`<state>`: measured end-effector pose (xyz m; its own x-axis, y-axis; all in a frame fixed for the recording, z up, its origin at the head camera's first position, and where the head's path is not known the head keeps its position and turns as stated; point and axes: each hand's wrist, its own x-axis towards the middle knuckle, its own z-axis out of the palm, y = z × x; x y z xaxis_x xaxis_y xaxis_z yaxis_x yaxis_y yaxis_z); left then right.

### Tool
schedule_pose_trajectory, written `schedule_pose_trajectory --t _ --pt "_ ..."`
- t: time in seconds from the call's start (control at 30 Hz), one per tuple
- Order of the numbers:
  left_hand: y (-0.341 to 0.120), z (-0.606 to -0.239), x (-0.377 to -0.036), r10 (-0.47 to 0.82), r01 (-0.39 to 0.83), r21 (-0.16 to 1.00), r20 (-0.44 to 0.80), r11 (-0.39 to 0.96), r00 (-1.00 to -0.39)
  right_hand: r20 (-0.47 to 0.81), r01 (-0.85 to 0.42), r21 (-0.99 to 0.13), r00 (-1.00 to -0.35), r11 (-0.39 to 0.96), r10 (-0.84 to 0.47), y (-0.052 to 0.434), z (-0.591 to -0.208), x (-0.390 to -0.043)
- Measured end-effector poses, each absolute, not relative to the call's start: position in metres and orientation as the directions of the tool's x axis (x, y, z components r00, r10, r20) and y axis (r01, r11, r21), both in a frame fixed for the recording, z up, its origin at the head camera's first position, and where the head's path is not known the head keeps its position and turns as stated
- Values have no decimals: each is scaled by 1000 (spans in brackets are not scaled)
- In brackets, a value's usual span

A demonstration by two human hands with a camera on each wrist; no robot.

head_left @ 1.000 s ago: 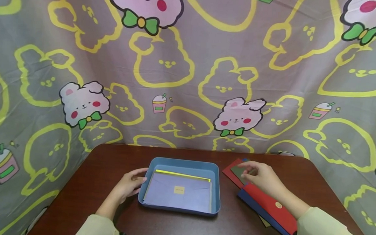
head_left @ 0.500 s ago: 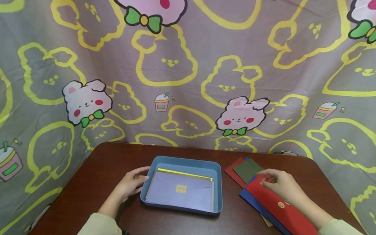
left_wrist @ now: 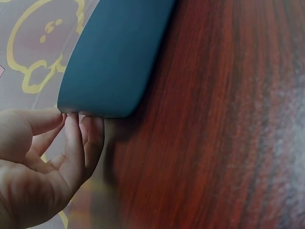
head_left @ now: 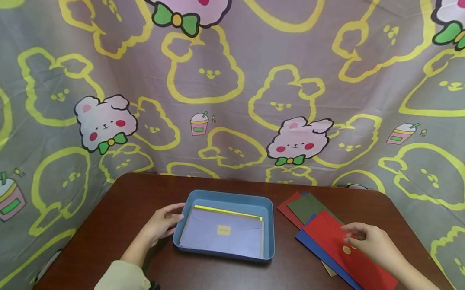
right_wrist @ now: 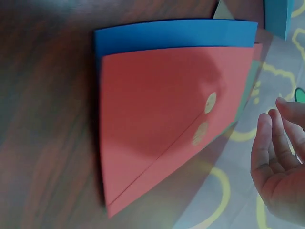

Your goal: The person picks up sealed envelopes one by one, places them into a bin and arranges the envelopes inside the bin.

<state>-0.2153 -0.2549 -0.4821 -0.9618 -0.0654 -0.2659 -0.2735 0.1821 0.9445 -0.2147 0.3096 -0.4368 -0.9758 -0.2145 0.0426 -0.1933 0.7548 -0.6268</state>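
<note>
A shallow blue tray (head_left: 230,197) lies mid-table. In it is a lavender envelope (head_left: 228,238) with a square label, over a yellow-edged piece. My left hand (head_left: 160,224) holds the tray's left end; the left wrist view shows its fingertips (left_wrist: 93,125) against the outer wall. On the right, a red envelope (head_left: 330,235) with round gold seals lies on a blue envelope (head_left: 321,252). My right hand (head_left: 372,242) is above the red envelope, fingers loosely bent, nothing between them. In the right wrist view the right thumb and fingertips are near each other, apart from the paper.
Farther back lie a dark green envelope (head_left: 307,206) and another red piece (head_left: 290,210), partly covered. A tan corner (head_left: 328,268) sticks out from under the blue one. A printed curtain (head_left: 234,97) hangs behind the brown table (head_left: 211,282).
My right hand has moved right and toward me, from over the green envelope to over the red one, uncovering both. My left hand stays at the tray. The head view has shifted slightly.
</note>
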Motion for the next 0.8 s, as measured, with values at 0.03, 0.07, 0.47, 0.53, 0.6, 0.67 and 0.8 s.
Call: schedule_pose_trajectory --t 0.03,0.07,0.47,0.53,0.6,0.67,0.8 --pt "-255 -482 -215 -67 -273 945 -265 179 -962 43 -191 -627 -977 755 -211 312 -438 -214" --pt "-255 -481 -215 -63 -271 945 -263 183 -963 43 -187 -628 -977 755 -207 314 -439 -213" --pt "-254 -481 -214 -57 -261 949 -254 180 -965 40 -193 -519 -979 833 -202 336 -446 -210" --pt "-254 -481 -214 -60 -260 949 -253 179 -966 24 -183 -501 -980 846 -198 340 -447 -211" --pt "-254 -481 -215 -65 -262 948 -254 183 -965 -4 -166 -480 -982 862 -191 345 -448 -212" --pt "-254 -481 -215 -66 -264 947 -256 184 -964 -27 -155 -463 -982 873 -189 350 -449 -212" --pt "-254 -481 -215 -62 -262 947 -255 186 -965 -60 -143 -428 -981 892 -186 360 -454 -212"
